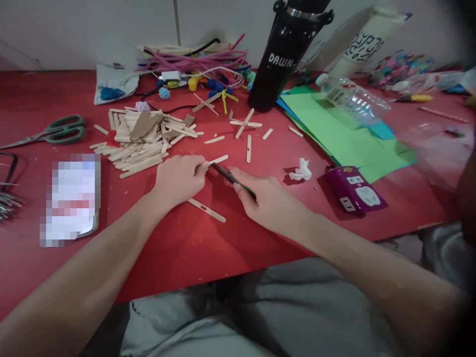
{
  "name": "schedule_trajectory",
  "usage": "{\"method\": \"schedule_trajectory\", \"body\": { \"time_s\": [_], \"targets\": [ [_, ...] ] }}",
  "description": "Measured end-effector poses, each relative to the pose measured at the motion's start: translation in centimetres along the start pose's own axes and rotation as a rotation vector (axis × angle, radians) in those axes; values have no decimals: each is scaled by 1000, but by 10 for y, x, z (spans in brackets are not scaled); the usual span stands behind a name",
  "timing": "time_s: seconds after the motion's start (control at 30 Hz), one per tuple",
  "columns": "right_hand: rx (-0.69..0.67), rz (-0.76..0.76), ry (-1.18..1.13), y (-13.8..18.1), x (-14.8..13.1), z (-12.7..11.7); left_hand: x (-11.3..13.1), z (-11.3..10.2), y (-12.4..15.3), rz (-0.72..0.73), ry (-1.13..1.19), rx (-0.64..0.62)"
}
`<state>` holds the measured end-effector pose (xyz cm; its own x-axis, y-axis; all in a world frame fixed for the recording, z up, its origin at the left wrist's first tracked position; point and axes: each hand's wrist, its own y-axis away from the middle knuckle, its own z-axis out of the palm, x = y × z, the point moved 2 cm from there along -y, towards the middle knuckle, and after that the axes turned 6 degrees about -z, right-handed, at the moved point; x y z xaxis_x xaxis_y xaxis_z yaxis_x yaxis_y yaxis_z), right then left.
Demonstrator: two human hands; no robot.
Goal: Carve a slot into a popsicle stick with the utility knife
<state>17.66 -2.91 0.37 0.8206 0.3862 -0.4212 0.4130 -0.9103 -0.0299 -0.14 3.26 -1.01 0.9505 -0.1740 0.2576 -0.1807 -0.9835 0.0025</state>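
My left hand (178,179) is closed on a wooden craft stick (218,159) and holds it flat on the red table (193,248). My right hand (266,201) grips a small dark cutter with a green handle (232,179); its tip touches the stick just right of my left fingers. Another stick with red marks (207,210) lies below my left hand. A heap of several more sticks (143,139) sits just beyond my left hand.
Green-handled scissors (59,130) lie far left, a phone (72,198) near left. A black bottle (284,54), green paper (342,134), a clear plastic bottle (353,99), a purple power adapter (355,191), crumpled tissue (301,170) and pink cords (201,62) crowd the back and right.
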Motion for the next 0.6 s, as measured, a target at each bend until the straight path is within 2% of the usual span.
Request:
{"method": "schedule_trajectory", "body": {
  "time_s": [0.6],
  "targets": [
    [77,2,-28,3,5,4,1,-1,-2,-1,-6,-32]
  ]
}}
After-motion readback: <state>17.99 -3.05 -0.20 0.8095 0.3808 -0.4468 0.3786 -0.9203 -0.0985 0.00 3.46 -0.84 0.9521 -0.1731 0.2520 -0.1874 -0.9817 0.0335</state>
